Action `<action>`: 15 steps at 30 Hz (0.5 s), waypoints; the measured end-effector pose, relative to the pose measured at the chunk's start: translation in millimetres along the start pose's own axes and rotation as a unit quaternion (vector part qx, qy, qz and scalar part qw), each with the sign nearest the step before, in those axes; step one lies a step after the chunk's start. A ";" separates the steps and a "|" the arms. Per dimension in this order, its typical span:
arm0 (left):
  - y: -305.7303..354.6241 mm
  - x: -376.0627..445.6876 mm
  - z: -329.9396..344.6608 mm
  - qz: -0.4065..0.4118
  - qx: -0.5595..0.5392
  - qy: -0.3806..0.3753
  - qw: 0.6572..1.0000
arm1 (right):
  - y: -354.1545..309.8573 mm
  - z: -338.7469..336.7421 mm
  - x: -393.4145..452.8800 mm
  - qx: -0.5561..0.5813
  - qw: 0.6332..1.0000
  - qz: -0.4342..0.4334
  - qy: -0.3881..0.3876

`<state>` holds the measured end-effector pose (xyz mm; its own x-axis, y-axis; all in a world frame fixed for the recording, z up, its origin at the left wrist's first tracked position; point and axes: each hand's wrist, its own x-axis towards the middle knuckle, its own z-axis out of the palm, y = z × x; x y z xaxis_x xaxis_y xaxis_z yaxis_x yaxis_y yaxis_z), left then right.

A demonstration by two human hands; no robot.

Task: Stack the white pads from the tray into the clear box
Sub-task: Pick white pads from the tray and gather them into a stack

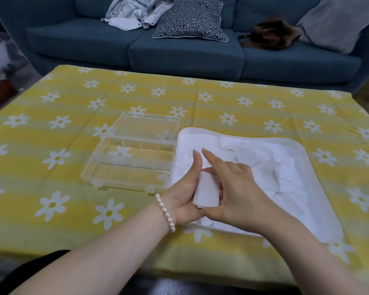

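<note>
Over the near left corner of the white tray (320,184), both hands hold a small stack of white pads (207,191) on edge. My left hand (185,194), with a pearl bracelet at the wrist, cradles the stack from the left. My right hand (237,192) grips it from the right, thumb under it and index finger raised over its top. Several loose white pads (260,158) lie spread across the tray. The clear box (107,158) sits just left of the tray with its lid folded open behind it; its compartments look bare.
Everything rests on a low table under a yellow cloth (51,188) with white daisies. Behind the table stands a blue sofa (179,54) with a patterned cushion, clothes and a brown bag.
</note>
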<state>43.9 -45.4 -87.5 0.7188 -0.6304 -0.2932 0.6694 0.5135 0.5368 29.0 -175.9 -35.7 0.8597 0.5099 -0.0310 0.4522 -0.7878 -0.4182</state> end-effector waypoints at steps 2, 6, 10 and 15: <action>-0.4 0.0 0.2 0.000 0.003 -0.009 1.000 | -1.7 0.0 0.4 -0.009 1.000 0.004 0.002; -0.8 -1.8 1.6 -0.005 0.009 -0.008 1.000 | -0.1 3.8 0.7 -0.018 0.999 -0.002 0.032; -0.3 -0.4 3.6 -0.010 0.008 -0.012 1.000 | 3.5 7.2 0.8 -0.027 0.999 0.012 0.035; 1.7 -4.1 0.2 -0.023 -0.003 -0.023 0.999 | 1.3 4.1 0.7 -0.024 0.999 0.022 0.018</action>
<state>42.1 -42.1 -85.3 0.6780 -0.6793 -0.2808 0.7027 0.4867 0.5191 29.2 -175.2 -40.0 0.8868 0.4619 -0.0163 0.4232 -0.8257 -0.3730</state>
